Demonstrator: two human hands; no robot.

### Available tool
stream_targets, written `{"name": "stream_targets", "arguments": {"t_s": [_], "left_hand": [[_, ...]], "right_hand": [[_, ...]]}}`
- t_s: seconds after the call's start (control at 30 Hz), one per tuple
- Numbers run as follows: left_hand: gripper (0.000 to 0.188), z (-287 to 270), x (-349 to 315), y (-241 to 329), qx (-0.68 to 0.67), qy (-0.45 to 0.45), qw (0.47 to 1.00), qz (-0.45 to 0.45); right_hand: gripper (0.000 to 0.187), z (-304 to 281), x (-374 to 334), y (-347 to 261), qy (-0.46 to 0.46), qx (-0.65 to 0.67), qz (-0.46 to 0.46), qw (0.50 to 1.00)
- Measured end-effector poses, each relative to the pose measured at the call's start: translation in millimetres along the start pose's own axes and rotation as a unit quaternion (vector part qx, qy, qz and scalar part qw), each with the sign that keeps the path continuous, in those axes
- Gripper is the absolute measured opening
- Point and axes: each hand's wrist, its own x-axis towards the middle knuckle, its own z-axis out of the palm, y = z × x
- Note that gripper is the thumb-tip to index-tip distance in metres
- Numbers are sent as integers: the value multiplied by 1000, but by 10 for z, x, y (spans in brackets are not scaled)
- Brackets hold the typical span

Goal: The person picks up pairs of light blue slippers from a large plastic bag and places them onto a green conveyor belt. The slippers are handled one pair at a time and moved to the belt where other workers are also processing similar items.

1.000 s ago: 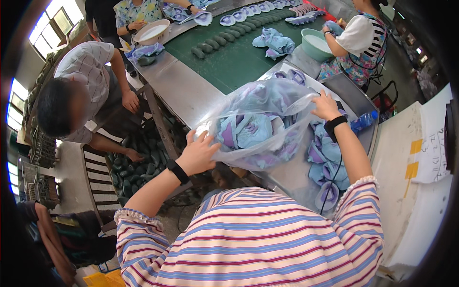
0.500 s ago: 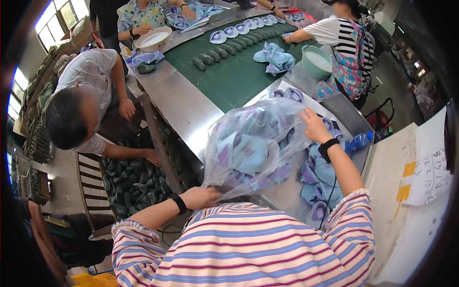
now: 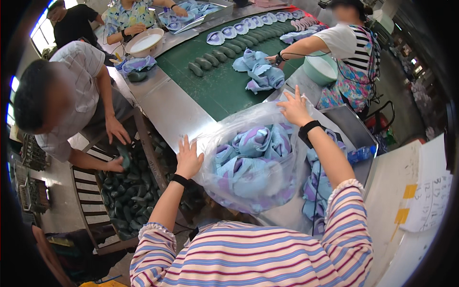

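Observation:
A clear plastic bag (image 3: 224,199) stands in front of me with its mouth spread wide. Blue and purple fabric shoe uppers (image 3: 252,140) fill it and show through its opening and thin wall. My left hand (image 3: 189,160) is at the bag's left rim, fingers stretched apart. At the far right rim is my right hand (image 3: 294,110), its fingers also spread, with the palm side against the film. More blue uppers (image 3: 315,191) lie on the metal table to the right of the bag, partly behind my right forearm.
A green belt (image 3: 210,93) carries rows of dark green shoe lasts (image 3: 224,52), white-and-purple pieces (image 3: 228,32) and blue uppers (image 3: 260,71). At left, a co-worker (image 3: 79,95) handles lasts in a slatted crate (image 3: 91,201). Another co-worker (image 3: 334,52) reaches over the belt. A blue-capped bottle (image 3: 362,154) lies at right.
The bag's mouth has opened, baring the uppers. My left hand has moved up and let go of the bag's lower edge; my right hand has shifted up and left. The left co-worker now lifts a last.

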Motion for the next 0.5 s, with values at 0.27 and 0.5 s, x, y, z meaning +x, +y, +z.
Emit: {"name": "stream_targets", "arguments": {"t_s": [0.27, 0.5], "left_hand": [[44, 906, -515, -847, -115, -120, 985, -38], [20, -366, -577, 210, -204, 102, 970, 80]], "right_hand": [[36, 1574, -748, 1462, -260, 186, 97, 943], [16, 767, -1284, 963, 196, 321, 238, 895]]}}
